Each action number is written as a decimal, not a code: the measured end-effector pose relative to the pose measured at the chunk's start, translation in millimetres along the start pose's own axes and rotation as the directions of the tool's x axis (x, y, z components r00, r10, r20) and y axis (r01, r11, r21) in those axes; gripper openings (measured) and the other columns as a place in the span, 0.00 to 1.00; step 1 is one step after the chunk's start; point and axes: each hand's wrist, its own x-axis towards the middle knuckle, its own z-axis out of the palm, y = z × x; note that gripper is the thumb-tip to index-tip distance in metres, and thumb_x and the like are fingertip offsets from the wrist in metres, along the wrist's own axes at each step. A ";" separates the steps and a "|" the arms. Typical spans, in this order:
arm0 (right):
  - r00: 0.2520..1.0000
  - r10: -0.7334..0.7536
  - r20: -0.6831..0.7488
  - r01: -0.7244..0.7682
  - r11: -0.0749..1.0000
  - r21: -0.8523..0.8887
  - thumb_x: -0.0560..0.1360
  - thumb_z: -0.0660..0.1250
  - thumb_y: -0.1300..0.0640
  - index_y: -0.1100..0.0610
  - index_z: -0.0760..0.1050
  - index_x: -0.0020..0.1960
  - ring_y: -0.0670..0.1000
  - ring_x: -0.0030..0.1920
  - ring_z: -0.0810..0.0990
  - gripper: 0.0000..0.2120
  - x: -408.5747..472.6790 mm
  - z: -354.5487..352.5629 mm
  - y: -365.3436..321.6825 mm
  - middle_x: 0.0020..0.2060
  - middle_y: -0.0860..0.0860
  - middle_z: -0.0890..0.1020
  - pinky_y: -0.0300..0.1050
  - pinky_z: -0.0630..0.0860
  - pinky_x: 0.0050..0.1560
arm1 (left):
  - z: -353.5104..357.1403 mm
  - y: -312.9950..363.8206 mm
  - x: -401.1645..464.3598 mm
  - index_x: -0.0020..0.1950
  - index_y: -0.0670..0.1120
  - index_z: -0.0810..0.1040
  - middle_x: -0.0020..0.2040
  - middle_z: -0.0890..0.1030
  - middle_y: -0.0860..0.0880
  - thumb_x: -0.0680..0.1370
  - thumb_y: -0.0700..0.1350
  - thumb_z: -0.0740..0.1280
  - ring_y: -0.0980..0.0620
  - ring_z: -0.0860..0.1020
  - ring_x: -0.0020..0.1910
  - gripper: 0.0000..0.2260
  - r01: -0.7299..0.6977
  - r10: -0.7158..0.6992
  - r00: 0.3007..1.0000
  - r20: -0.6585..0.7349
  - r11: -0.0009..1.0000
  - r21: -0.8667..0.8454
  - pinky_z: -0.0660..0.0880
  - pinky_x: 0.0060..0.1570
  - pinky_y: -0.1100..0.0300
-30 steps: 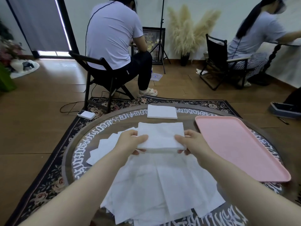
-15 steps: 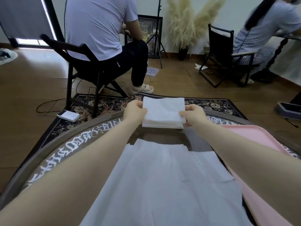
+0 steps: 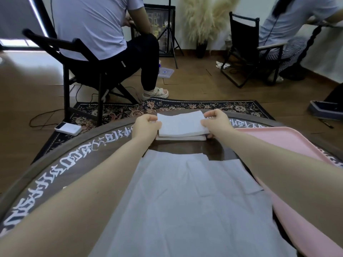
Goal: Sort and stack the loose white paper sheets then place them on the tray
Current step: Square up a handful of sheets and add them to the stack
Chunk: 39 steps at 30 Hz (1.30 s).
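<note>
Paper sheets sit between both hands at the far edge of the tabletop, on a stack. Left hand and right hand pinch opposite ends (fingers curled). Loose sheets lie nearer; pink tray just right.

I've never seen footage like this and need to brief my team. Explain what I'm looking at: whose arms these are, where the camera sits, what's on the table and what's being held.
There is no machine here. The camera is worn on a person's head, looking forward and down, so the two bare arms are the wearer's own. The left hand and right hand each grip one side of a small bundle of white paper sheets, right over a stack at the far edge of the round table. More loose sheets lie spread nearer the wearer. A pink tray with no sheets visible on it lies at the right. Two other people sit on chairs behind.
</note>
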 end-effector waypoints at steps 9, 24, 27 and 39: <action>1.000 0.011 0.010 -0.011 0.999 -0.051 0.76 0.69 0.61 0.59 0.73 0.60 0.53 0.44 0.77 0.13 -5.7 3.8 2.4 0.45 0.51 0.76 0.54 0.80 0.52 | -1.7 -2.6 4.8 0.52 0.51 0.77 0.54 0.82 0.45 0.76 0.45 0.70 0.42 0.80 0.53 0.06 -0.022 0.023 0.999 -0.043 0.999 0.029 0.78 0.57 0.46; 0.986 -0.169 0.004 0.166 0.962 -0.216 0.76 0.70 0.52 0.57 0.70 0.61 0.52 0.48 0.76 0.18 -12.7 -7.9 4.9 0.53 0.52 0.76 0.49 0.75 0.49 | -11.3 -6.5 -3.5 0.61 0.50 0.78 0.55 0.80 0.50 0.78 0.56 0.66 0.47 0.77 0.58 0.15 -0.243 0.261 0.965 0.003 0.894 0.377 0.74 0.54 0.52; 0.950 -0.273 0.152 0.312 0.852 -0.420 0.72 0.74 0.45 0.53 0.71 0.58 0.50 0.48 0.76 0.22 -21.7 -21.8 12.1 0.49 0.48 0.77 0.49 0.74 0.49 | -27.9 -11.8 -5.6 0.69 0.53 0.74 0.56 0.79 0.51 0.74 0.62 0.69 0.47 0.76 0.58 0.26 -0.403 0.329 0.914 0.235 0.684 0.608 0.72 0.50 0.52; 0.911 -0.345 0.226 0.411 0.717 -0.563 0.76 0.70 0.54 0.54 0.72 0.61 0.52 0.49 0.77 0.15 -29.5 -19.1 14.3 0.51 0.50 0.78 0.50 0.77 0.50 | -18.5 -14.8 -9.3 0.65 0.51 0.78 0.45 0.78 0.53 0.76 0.46 0.73 0.49 0.76 0.51 0.18 -0.416 0.354 0.909 0.219 0.757 0.503 0.72 0.50 0.53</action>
